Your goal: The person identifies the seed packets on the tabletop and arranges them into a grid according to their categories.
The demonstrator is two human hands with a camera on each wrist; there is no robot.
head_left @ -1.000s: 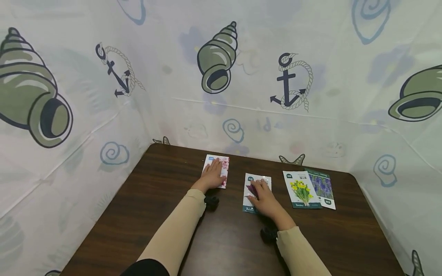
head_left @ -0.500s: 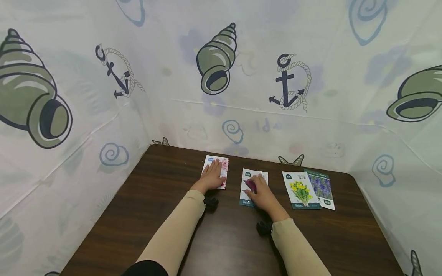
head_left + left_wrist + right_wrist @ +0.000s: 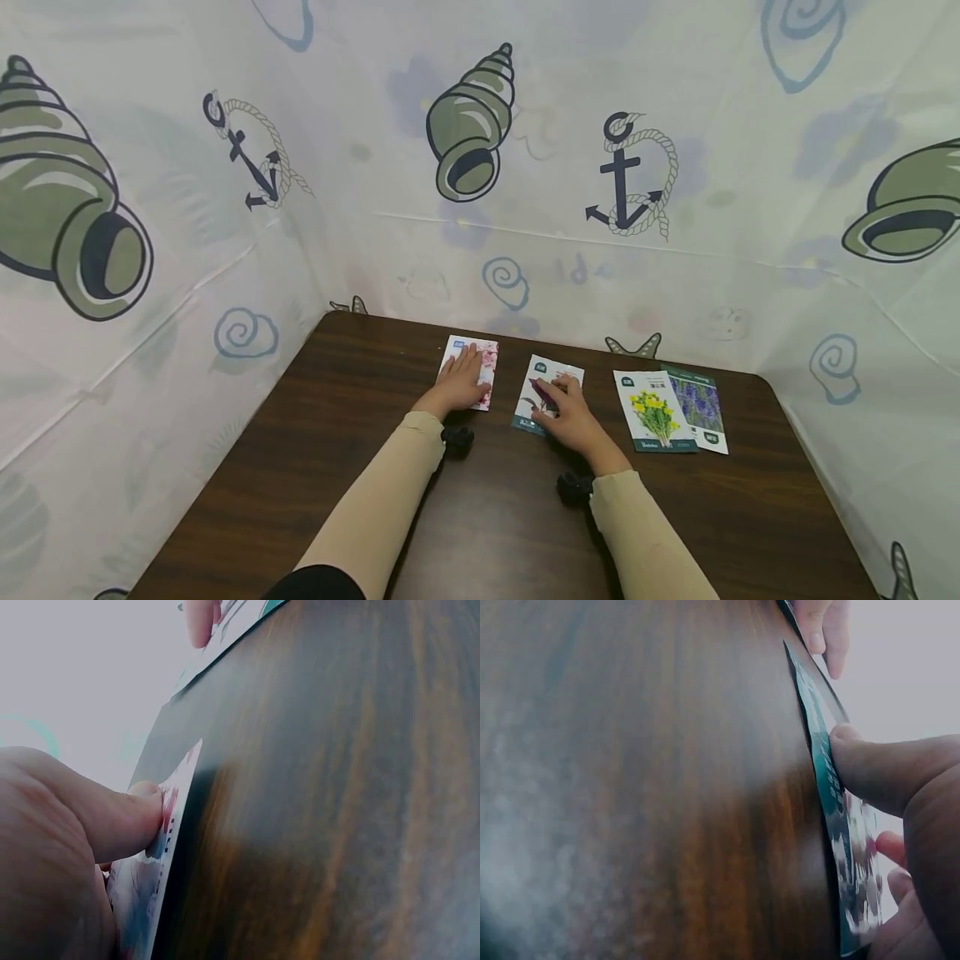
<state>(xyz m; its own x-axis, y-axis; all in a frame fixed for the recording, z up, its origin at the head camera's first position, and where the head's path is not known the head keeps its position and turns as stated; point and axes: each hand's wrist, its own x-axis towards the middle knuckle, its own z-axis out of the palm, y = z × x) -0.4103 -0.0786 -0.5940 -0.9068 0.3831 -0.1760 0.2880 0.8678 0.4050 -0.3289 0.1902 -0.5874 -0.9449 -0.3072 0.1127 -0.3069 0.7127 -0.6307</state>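
Note:
My left hand (image 3: 456, 385) rests with straight fingers on a seed packet (image 3: 489, 354) printed with pink blossoms, at the back of the table. In the left wrist view its thumb (image 3: 127, 821) lies on the packet's face. To the right, my right hand (image 3: 572, 415) touches a white seed packet (image 3: 551, 367) with a dark purple plant picture and a teal bottom band. The right wrist view has the thumb (image 3: 862, 761) near that teal band and the fingertips on the packet's face. This packet lies tilted on the table and partly hidden under the hand.
Farther right lies a seed packet with yellow flowers (image 3: 652, 408), overlapping one with purple flowers (image 3: 705, 408). The dark wooden table (image 3: 360, 392) meets a patterned cloth wall (image 3: 555, 275) at its back edge.
My right hand has slid the purple-plant packet away from me and slightly left, and the packet has turned clockwise. My left hand has stayed on the pink-blossom packet.

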